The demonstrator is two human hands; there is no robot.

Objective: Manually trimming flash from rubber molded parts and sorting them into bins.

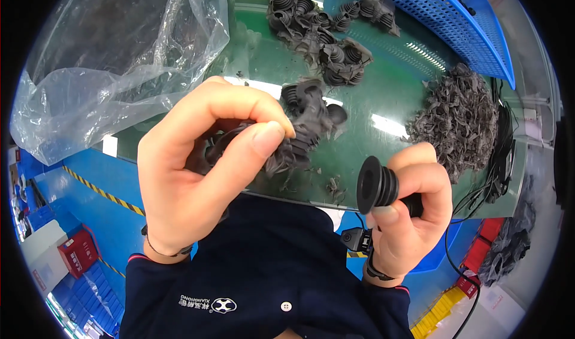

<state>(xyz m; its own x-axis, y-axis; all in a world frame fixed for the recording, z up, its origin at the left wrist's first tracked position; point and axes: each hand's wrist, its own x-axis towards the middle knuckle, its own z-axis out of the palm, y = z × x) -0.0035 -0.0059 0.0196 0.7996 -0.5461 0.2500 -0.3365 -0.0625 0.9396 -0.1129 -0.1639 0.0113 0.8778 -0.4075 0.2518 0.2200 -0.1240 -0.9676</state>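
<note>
My right hand (422,204) grips a black rubber bellows (376,184), its round flanged end turned to the left and its ribs beside my fingertips. On the left, my left hand (191,165) has thumb and forefinger pinched together on the edge of a bunch of black bellows (311,123) still joined by thin, ragged rubber flash. Part of that bunch is hidden behind my fingers and in my palm. Loose scraps of flash (335,189) lie on the green table (383,99) between my hands.
More joined bellows (341,60) lie at the far middle. A pile of torn flash (458,123) sits at right, beside black cables (500,177). A blue perforated basket (443,21) stands far right; a clear plastic bag (120,93) covers the far left.
</note>
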